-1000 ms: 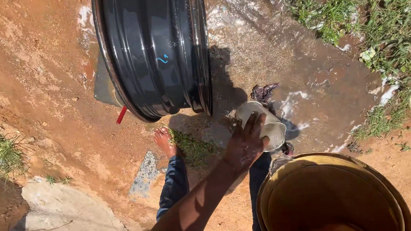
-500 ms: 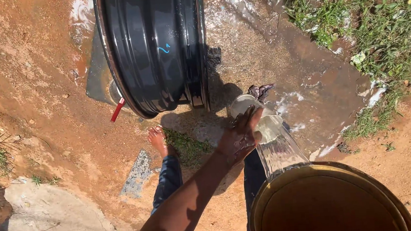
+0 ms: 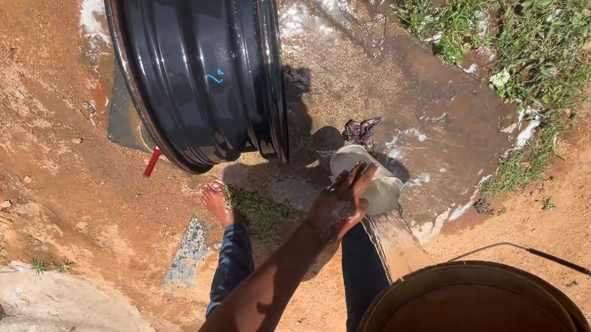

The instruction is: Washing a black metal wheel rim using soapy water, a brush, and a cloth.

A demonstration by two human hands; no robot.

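Observation:
My left hand [image 3: 339,201] reaches out over my legs and grips a white cup [image 3: 373,181], which is tipped over. A stream of water [image 3: 394,239] falls from the cup toward the ground by my right leg, just beyond the rim of a yellow-brown bucket [image 3: 415,286]. A dark metal wheel rim [image 3: 206,75] stands upright on the wet red dirt ahead of my bare left foot [image 3: 215,199]. My right hand is out of sight.
A dark rag [image 3: 361,130] lies in the muddy puddle [image 3: 430,108] beyond the cup. A small red object [image 3: 152,162] sticks out beside the rim. Grass [image 3: 507,26] borders the far right. A concrete slab [image 3: 64,321] is at the lower left.
The cup has tipped further and water now pours from it in a full stream. My hand and the cup have hardly moved along the ground.

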